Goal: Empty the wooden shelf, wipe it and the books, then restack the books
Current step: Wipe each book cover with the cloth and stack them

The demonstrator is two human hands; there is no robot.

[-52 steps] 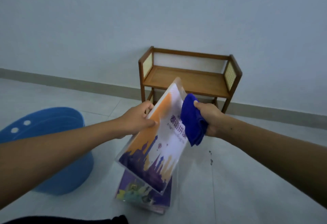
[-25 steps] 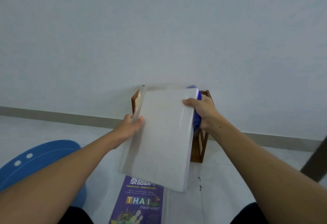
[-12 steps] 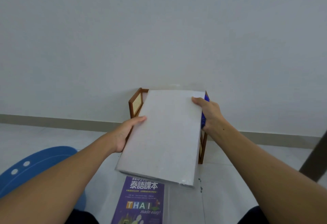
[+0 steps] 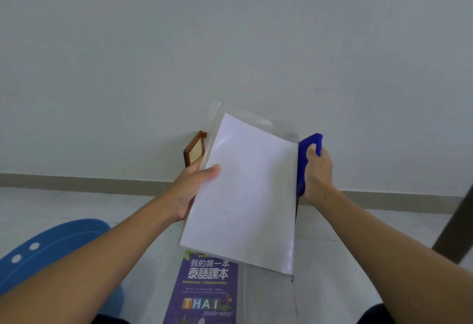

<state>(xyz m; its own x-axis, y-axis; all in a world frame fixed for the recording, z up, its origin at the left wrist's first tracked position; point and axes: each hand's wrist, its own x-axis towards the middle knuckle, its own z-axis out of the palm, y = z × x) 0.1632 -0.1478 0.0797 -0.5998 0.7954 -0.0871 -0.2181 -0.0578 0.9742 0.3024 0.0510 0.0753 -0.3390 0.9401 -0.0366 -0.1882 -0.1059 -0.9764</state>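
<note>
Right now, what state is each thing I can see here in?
White-backed book: held up, tilted, plain side to camera, in clear wrapping.
Left hand: fingers gripping the book's left edge.
Right hand: closed on the blue cloth, at the book's right edge.
Purple Thai book: flat on the floor, cover up.
Wooden shelf: mostly hidden behind the book.
Blue stool: on the floor, untouched.

The left hand [image 4: 190,190] held a white-backed book [image 4: 245,195], tilted, by its left edge, thumb on the cover. Against the book's right edge the right hand [image 4: 318,170] gripped a blue cloth [image 4: 304,152]. Behind the book a shelf [image 4: 194,151] corner showed. Below it a purple book [image 4: 207,290] lay on the floor; a blue stool [image 4: 58,244] stood lower left of it.
</note>
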